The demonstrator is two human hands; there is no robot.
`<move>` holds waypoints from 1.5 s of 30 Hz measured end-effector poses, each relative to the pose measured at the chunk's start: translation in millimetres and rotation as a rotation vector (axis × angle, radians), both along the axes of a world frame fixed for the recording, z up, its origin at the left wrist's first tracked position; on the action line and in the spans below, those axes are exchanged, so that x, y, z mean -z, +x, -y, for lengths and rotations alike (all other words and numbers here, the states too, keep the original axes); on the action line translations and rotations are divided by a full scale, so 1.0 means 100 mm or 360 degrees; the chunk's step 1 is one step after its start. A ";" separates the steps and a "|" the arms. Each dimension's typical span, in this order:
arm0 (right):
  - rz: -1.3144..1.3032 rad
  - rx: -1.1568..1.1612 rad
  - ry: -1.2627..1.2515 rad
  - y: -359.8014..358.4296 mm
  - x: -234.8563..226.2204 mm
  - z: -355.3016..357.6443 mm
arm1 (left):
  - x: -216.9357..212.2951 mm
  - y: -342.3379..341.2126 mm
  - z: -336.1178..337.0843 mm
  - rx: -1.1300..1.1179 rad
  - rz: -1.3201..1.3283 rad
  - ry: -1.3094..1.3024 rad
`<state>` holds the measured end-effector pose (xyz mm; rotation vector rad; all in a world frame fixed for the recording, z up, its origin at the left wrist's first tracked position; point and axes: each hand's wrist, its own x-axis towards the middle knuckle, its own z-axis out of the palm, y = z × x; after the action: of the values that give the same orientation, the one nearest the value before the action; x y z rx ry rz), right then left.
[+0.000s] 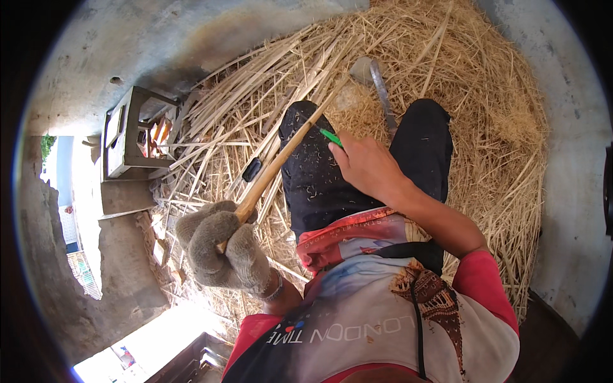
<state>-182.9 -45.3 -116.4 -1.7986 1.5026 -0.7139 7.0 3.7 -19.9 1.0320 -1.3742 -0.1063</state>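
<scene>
My left hand (223, 249), in a thick grey knitted glove, is closed round the thick near end of a long pale wooden stick (273, 171). The stick slants up and away to the right, passing over my left thigh and thinning toward its far end. My bare right hand (370, 165) grips a small green-handled tool (331, 136) above my lap. Its short dark tip meets the stick near my left knee; the tip's exact shape is too small to tell. Pale curled shavings are scattered on my dark trousers (313, 172).
A curved metal blade (383, 96) lies beyond my knees beside a grey stone (362, 71). Piled strips and shavings (485, 108) cover the floor around me. A black oval object (251, 169) rests left of my thigh. A wooden box frame (131, 153) stands by the left wall.
</scene>
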 end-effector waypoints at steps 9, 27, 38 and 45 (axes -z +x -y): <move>-0.0223 0.0084 -0.0053 -0.06 0.28 0.09 | -0.04 0.01 -0.03 0.0070 -0.0075 0.0118; 0.0226 -0.0206 -0.0318 0.08 -0.38 -0.38 | -0.01 0.03 0.02 0.0358 0.0209 0.0030; 0.0041 0.0020 -0.0425 0.17 0.02 -0.19 | 0.06 -0.01 0.03 0.0070 0.0082 0.0166; 0.0040 -0.0019 -0.0362 0.34 -0.18 -0.22 | 0.10 -0.06 0.07 -0.0082 -0.0244 0.0280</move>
<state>-148.5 -23.6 -98.7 -1.9557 1.4402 -0.9295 0.7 -3.1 -30.0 1.1801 -1.2137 -0.2665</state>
